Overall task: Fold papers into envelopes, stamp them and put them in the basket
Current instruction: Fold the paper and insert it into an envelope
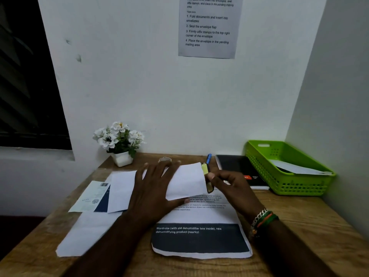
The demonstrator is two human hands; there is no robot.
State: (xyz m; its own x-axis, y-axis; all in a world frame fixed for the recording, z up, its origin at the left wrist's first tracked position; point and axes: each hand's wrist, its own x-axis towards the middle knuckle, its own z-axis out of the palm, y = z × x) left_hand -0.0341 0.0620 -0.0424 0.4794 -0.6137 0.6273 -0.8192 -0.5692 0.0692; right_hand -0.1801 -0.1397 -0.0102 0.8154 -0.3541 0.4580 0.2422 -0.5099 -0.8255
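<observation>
Papers lie along the tabletop's (311, 220) near edge: a blank sheet (85, 234) toward the left corner, a leaflet (90, 197) and a folded sheet (121, 190) behind it. Flowers (119, 139) stand at the far edge. At the middle, the left hand (153, 188) lies spread, fingers straight, on an envelope (186, 180) over a printed sheet (201, 236). Just beside it, the right hand (231, 186) pinches a yellow-and-black item (206, 173), which I cannot identify, at the envelope's right end. A notebook (237, 168) follows, then the basket (287, 168) in the far right corner, holding one envelope.
</observation>
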